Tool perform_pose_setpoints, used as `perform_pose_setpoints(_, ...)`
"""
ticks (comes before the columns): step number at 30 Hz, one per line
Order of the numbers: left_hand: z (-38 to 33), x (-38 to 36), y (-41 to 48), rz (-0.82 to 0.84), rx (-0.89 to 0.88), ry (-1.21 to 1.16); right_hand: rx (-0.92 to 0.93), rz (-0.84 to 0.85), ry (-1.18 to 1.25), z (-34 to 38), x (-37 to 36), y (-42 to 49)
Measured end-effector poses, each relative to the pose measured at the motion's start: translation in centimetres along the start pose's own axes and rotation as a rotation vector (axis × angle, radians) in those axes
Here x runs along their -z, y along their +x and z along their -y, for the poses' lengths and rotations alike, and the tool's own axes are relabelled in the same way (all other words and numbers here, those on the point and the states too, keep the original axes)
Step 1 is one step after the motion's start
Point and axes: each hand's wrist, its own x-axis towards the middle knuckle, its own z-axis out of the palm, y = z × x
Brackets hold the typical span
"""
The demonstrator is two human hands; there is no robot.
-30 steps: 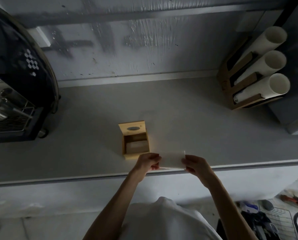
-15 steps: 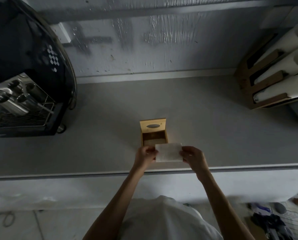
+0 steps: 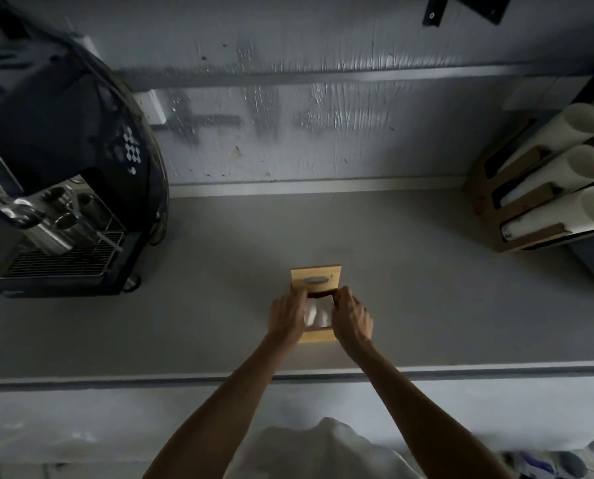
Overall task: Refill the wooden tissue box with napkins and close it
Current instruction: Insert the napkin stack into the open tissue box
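A small wooden tissue box [image 3: 317, 336] stands on the grey counter, its lid [image 3: 316, 278] with an oval slot tipped open toward the wall. White napkins [image 3: 318, 315] sit in the box's open top, bent between my hands. My left hand [image 3: 286, 316] grips their left side at the box's left wall. My right hand [image 3: 351, 314] grips their right side at the right wall. Both hands cover the box's side walls.
A black espresso machine [image 3: 64, 188] with a metal drip grate fills the left of the counter [image 3: 219, 288]. A wooden holder with three white cup stacks [image 3: 544, 188] leans at the right. The counter's front edge runs just below my forearms.
My hands carried the flat napkins from the counter's front edge forward and down into the open box. The napkins now look bent. The camera view also shifted.
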Motion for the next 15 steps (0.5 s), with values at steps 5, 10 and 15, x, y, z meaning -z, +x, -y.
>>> perform_pose_setpoints(5,0.8,-1.4,0.8,0.199,-0.087,0.129,0.170,0.174,-0.312,0.4,0.1,0.2)
perform_pose_setpoints(10,1.1,-2.4,1.0,0.267,-0.090,0.131,0.186,0.296,-0.502,1.2,-0.2,0.8)
perform_pose_setpoints(15,0.2,-3.3,2.5,0.098,-0.136,0.261,0.080,0.312,-0.350,1.6,-0.5,0.9)
